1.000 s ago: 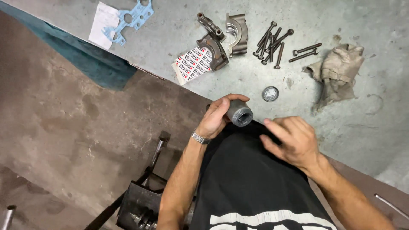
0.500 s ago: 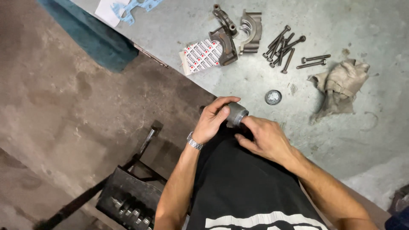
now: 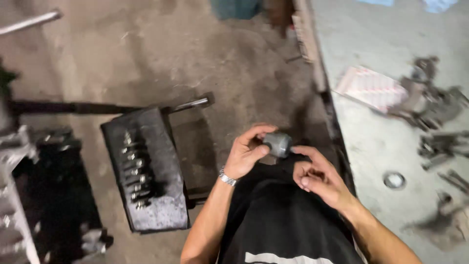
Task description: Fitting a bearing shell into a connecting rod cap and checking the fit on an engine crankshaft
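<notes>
My left hand (image 3: 248, 152) grips a short grey metal cylinder (image 3: 277, 143) in front of my chest, fingers wrapped around its left end. A metal watch band sits on that wrist. My right hand (image 3: 316, 177) is just right of the cylinder, its fingers half curled and its fingertips touching the cylinder's right end. Both hands hover over the edge between the floor and the grey workbench (image 3: 376, 142).
A dark greasy engine block (image 3: 146, 171) with a row of studs lies on the concrete floor at left, a metal bar (image 3: 190, 103) behind it. On the bench sit a red-and-white packet (image 3: 367, 84), blurred metal parts (image 3: 430, 102), bolts (image 3: 439, 146) and a small ring (image 3: 394, 180).
The view has swung left, so the floor and engine block now fill the left side and the bench has slid right. My hands still keep the cylinder between them.
</notes>
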